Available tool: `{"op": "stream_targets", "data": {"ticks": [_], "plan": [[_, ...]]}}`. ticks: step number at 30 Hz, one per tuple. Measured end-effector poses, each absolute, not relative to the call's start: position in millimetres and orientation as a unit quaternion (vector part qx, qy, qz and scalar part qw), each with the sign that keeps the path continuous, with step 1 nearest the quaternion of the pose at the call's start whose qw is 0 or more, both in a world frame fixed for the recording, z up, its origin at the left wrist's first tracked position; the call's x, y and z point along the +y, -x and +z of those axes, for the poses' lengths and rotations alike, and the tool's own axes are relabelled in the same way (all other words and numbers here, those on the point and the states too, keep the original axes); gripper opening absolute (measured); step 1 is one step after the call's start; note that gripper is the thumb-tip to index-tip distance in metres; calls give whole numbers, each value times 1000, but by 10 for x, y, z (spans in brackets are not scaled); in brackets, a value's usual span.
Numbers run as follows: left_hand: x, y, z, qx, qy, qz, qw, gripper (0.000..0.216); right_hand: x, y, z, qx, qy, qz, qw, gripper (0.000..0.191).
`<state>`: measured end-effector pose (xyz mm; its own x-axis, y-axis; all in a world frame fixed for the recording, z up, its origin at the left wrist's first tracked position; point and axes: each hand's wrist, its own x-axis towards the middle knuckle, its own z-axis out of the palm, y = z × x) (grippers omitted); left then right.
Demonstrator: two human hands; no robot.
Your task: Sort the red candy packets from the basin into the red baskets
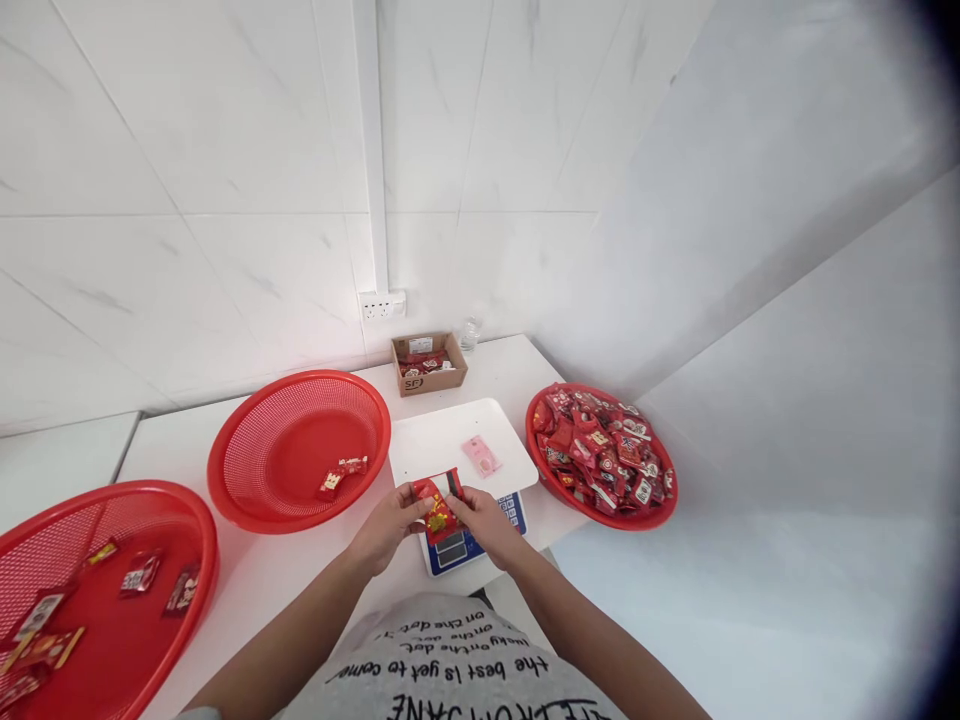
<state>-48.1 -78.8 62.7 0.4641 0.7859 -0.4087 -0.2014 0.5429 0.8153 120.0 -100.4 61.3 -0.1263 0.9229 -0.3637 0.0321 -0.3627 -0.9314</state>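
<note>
left hand (390, 527) and right hand (487, 522) hold one red packet (437, 507) between them; fingers (411, 515) of each hand pinch an opposite edge; packet is above the front of the scale (442, 440); pink sachet (481, 455) lies on the scale platform; full basket (609, 523) stands right of the scale, near-empty basket (285, 430) left.

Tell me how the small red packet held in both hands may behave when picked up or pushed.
The red packet is probably light: the left hand and right hand pinch it with fingertips only. It looks thin and flat, so it likely flexes rather than stays stiff. Being flat, it should slide when pushed, not roll.
</note>
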Motion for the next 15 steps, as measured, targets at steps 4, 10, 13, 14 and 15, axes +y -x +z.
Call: {"op": "stream_targets", "data": {"ticks": [4, 10, 13, 14, 15], "plan": [[-793, 461, 606, 409, -352, 314, 781, 41, -987, -1213, 606, -497, 580, 546, 344, 33], [-807, 429, 578, 414, -358, 342, 764, 39, -987, -1188, 650, -478, 584, 564, 333, 33], [-815, 425, 591, 418, -361, 362, 751, 40, -996, -1185, 651, -450, 576, 604, 318, 37], [-816, 427, 599, 419, -362, 365, 748, 40, -1000, -1188, 648, -453, 576, 606, 308, 38], [-818, 430, 607, 419, -364, 366, 747, 39, -1003, -1191, 644, -462, 578, 602, 300, 39]]}}
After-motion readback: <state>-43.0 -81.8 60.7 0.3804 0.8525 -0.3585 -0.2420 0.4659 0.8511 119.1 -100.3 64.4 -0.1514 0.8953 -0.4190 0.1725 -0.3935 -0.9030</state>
